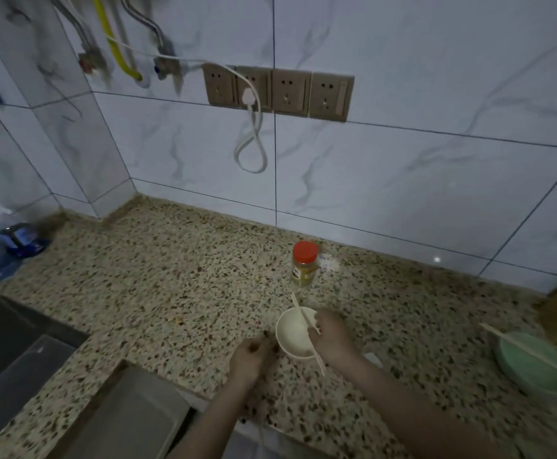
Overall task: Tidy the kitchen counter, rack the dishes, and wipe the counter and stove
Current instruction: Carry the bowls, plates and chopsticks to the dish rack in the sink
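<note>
White and small, the bowl [295,332] is sitting on the speckled stone counter [158,276], and everything else is best placed from it. Across its mouth a pair of chopsticks [306,329] is lying slantwise, and the right hand [331,334] is reaching over the bowl's right rim and seeming to pinch the sticks about midway, probably so bowl and sticks can be gathered together; the blur is leaving the exact contact uncertain. Just left of the bowl, the left hand [252,357] is resting knuckles-up on the counter with fingers curled downward, holding nothing that can be made out, perhaps readying to steady the bowl. Directly behind the bowl, a red-capped jar [304,264] of yellowish contents is standing upright, apart from it. Well to the bowl's right, a green bowl [528,362] is waiting with its own chopstick [531,354] laid across. Far left of the bowl, the dark sink [2,339] is showing, likely where these dishes are heading.
</note>
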Available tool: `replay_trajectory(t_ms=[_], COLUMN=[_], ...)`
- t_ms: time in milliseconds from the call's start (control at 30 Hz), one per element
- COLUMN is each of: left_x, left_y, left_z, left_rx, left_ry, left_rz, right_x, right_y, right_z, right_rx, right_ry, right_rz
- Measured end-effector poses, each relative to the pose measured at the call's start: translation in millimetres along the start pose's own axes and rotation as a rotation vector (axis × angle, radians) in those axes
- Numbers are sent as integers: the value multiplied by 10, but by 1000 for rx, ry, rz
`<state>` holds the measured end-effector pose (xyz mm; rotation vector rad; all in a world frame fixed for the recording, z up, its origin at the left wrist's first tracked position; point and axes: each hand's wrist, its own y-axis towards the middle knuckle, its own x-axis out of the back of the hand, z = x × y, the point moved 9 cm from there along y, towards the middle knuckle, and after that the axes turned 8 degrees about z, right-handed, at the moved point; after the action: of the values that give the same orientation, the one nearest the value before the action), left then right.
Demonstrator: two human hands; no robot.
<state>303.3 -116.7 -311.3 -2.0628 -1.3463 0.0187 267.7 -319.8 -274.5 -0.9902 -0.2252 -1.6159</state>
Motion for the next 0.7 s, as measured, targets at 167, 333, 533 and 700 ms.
replay_trajectory(t_ms=[167,333,533,700], left_x=[-238,-384,-504,-319], left_y=[178,300,394,306], left_z=[-40,-57,-46,0], left_rx=[-32,1,66,95], left_ry=[-52,-151,-136,-68], left_rz=[57,68,71,37], right_x=[-177,-357,-349,-127], right_y=[362,558,589,520], right_z=[-71,-159,-147,30], right_rx=[-11,-26,56,73], right_ry=[-112,-137,-36,217], right_rz=[106,158,155,95])
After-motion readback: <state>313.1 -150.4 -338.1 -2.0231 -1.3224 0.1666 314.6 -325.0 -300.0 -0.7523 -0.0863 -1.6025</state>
